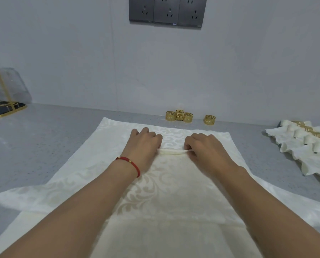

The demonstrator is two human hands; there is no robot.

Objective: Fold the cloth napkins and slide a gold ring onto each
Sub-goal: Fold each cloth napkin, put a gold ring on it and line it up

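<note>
Both the left hand (145,146) and right hand (204,148) pinch a pleat in the napkin (166,192); folding is underway, more gathering likely precedes taking a ring (209,120)

From my remote seat the picture is evenly and softly lit, bright without harshness; I can't tell the source. Shadows are faint, only a thin soft one under the forearms on the napkin (174,192). The grey counter (43,146) shows a mild sheen toward 9 o'clock. Wide-angle distortion bends the counter edge and stretches the arms toward 6 o'clock. Detail is slightly soft overall, and the socket panel (167,11) at 12 o'clock looks smeared.
</note>
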